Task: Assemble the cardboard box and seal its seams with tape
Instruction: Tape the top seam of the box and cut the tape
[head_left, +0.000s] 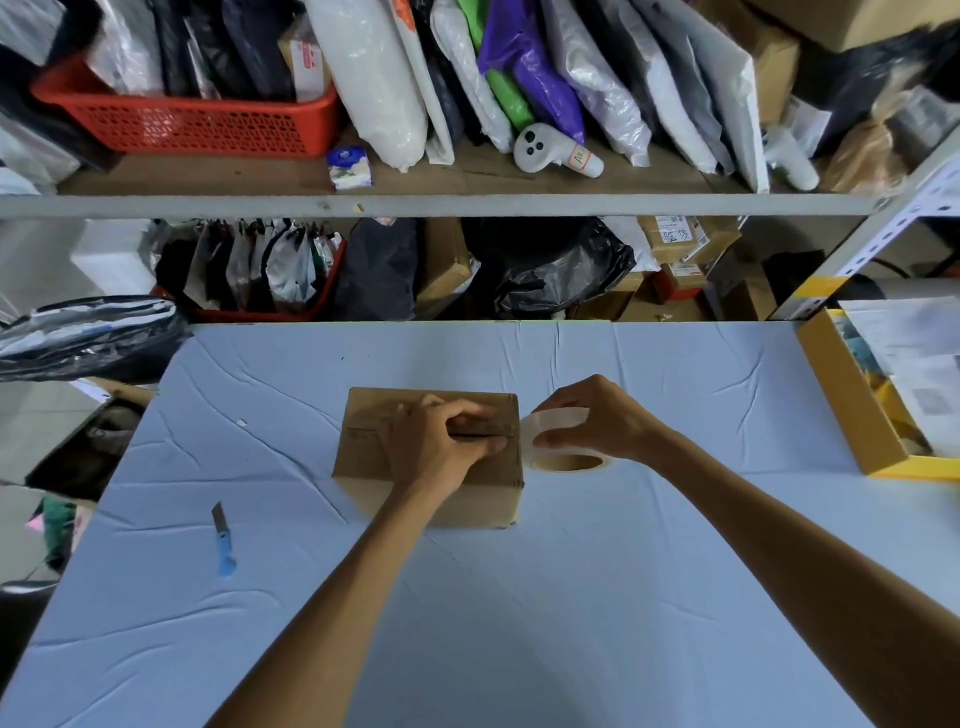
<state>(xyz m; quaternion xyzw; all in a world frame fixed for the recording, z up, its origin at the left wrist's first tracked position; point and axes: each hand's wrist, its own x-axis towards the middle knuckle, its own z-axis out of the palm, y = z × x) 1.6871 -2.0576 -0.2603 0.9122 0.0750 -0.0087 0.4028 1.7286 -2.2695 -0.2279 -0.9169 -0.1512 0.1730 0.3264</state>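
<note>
A small brown cardboard box (363, 447) stands closed in the middle of the table, its top seam running left to right. My left hand (439, 444) lies on the box's top, fingers bent and pressing down along the seam near the right edge. My right hand (597, 421) grips a roll of clear tape (563, 441) just off the box's right side, the roll touching the box's top right edge. Whether tape runs along the seam is hard to tell.
A blue utility knife (223, 540) lies on the pale blue tablecloth (675, 571) to the front left. An open yellow-edged carton (852, 400) with papers sits at the right table edge. Shelves (441, 205) packed with bags and a red basket (197, 122) rise behind the table.
</note>
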